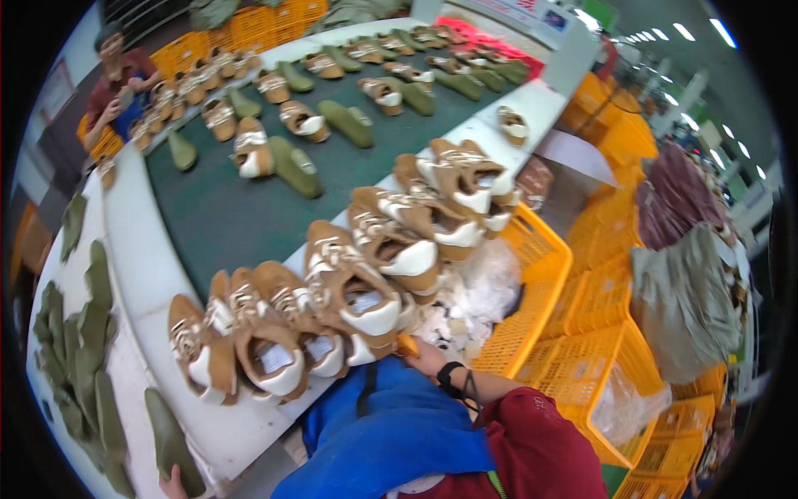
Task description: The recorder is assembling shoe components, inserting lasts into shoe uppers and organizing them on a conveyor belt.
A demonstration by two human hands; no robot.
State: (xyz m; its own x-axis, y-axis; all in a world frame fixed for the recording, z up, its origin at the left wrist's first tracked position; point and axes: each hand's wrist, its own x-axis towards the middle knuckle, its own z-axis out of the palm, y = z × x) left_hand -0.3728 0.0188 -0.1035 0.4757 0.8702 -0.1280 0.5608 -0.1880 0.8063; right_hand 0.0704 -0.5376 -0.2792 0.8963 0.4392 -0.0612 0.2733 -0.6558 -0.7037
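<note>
The tan shoes [349,299] look like matt suede with smooth white rubbery heel pieces. The yellow crate [540,274] is glossy plastic lattice. The conveyor belt [241,216] is matt dark green, the soles [83,366] dull olive rubber.

right hand [422,356] fingers hidden under shoes [357,308]

A dark green conveyor belt [224,216] runs from centre toward the top of the frame, carrying tan shoes [252,148] and green insoles [295,166]. Its white ledge [145,274] (lower left) holds more tan shoes [274,341].
</note>
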